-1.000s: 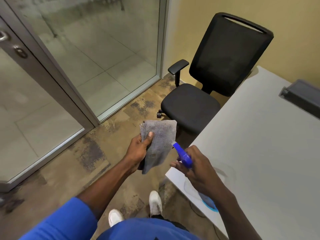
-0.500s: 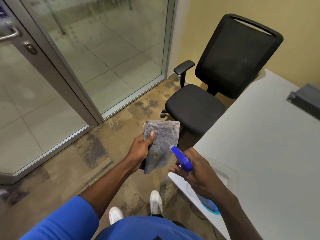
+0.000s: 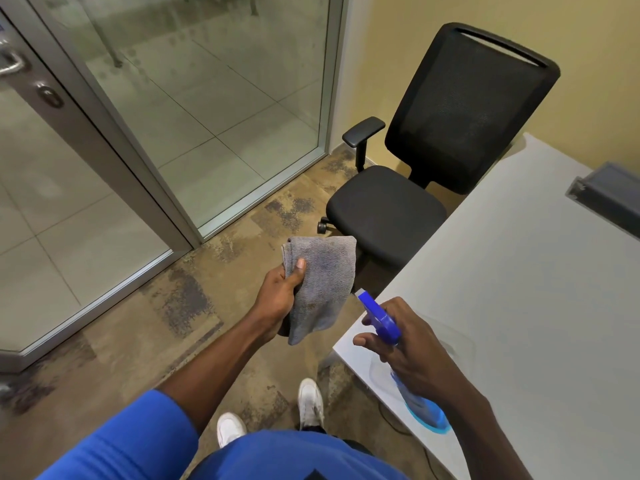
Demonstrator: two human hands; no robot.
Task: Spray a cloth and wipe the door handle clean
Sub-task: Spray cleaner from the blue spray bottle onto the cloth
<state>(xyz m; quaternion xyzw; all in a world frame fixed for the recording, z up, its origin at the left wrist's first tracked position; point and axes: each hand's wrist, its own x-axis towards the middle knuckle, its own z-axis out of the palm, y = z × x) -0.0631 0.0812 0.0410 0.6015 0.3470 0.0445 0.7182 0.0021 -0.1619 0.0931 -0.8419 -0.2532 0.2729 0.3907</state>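
Right hand (image 3: 412, 348) is gripping the spray bottle (image 3: 381, 318), nozzle beside the cloth (image 3: 320, 282); left hand (image 3: 280, 299) is clasping the cloth.

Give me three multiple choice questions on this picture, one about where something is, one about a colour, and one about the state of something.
1. Where is the door handle?
A. far left, on the glass door
B. on the table
C. beside the chair

2. What colour is the spray bottle nozzle?
A. red
B. blue
C. green

3. What is the left hand doing?
A. resting open on the table
B. pushing the chair
C. gripping the grey cloth

Answers: 1 A, the handle sits at the left edge on the door frame. 2 B, the head in the right hand is blue. 3 C, the thumb presses on the cloth.
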